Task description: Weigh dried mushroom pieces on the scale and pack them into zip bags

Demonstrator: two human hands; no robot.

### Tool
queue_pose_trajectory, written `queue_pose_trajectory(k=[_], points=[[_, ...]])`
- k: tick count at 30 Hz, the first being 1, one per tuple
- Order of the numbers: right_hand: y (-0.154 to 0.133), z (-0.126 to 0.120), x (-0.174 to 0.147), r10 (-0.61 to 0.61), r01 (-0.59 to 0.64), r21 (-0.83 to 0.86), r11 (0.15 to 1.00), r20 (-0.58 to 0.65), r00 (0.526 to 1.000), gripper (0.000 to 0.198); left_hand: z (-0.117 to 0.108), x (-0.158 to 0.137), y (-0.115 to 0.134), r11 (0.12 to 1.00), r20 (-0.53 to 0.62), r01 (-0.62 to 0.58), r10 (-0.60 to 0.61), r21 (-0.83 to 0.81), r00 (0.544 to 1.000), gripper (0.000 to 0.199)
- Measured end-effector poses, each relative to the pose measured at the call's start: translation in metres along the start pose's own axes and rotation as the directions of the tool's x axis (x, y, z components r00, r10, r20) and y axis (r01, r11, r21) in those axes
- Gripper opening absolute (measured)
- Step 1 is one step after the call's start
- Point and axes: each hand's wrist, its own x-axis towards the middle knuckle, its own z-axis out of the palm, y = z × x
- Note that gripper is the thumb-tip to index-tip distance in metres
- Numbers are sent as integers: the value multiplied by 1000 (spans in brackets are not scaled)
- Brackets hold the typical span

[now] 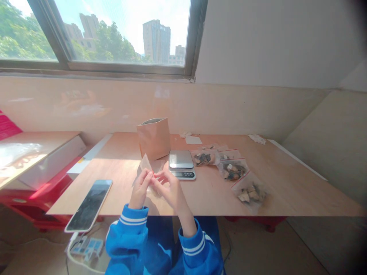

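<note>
My left hand (140, 188) and my right hand (169, 188) meet over the front of the table. Both pinch the red-edged top of a clear plastic zip bag (145, 162) between thumb and fingers. Part of the bag is hidden behind my hands, and what is inside it cannot be made out. Just beyond my right hand is a digital kitchen scale (181, 159) with a bare metal plate. Behind the bag stands a brown paper pouch (155, 138), its top open.
Several zip bags of dried pieces, one with pale chunks (250, 193), lie right of the scale. A smartphone (89, 206) overhangs the table's front left edge, with a white cable (70, 248) below. White paper (193, 140) lies at the back, under the window (126, 34).
</note>
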Motion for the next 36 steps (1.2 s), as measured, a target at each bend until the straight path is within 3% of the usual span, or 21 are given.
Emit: queue_pose_trajectory(k=[6, 12, 14, 17, 20, 25, 28, 31, 34, 36], points=[[-6, -5, 0, 19, -19, -31, 999, -8, 1000, 25, 3, -2, 10, 970, 95, -118, 99, 213, 991, 38], [-4, -2, 2, 63, -70, -33, 997, -170, 983, 17, 7, -4, 9, 922, 161, -182, 133, 343, 978, 41], [6, -10, 5, 37, -59, -63, 996, -307, 951, 15, 2, -3, 6, 920, 132, -187, 150, 344, 980, 41], [24, -31, 9, 55, -72, -12, 997, -527, 848, 15, -8, -1, 1, 914, 46, -186, 182, 361, 982, 40], [32, -45, 12, 97, -41, 108, 993, -581, 808, 20, -12, 2, -3, 914, 19, -158, 162, 373, 987, 40], [22, -37, 13, 104, 21, 224, 974, -531, 841, 28, 5, 7, -20, 960, -106, -119, 150, 255, 983, 39], [20, -30, 14, 158, 8, 316, 949, -497, 853, 32, 21, 9, -37, 998, -186, 31, -22, 47, 982, 34], [25, -25, 16, 207, -12, 392, 920, -460, 863, 34, 37, 10, -53, 974, -82, 174, -187, -147, 979, 49], [33, -22, 16, 237, -58, 383, 922, -439, 866, 36, 48, 15, -59, 916, 55, 226, -220, -331, 974, 64], [33, -22, 15, 205, -58, 302, 952, -482, 852, 36, 48, 22, -57, 901, 80, 227, -212, -369, 974, 68]])
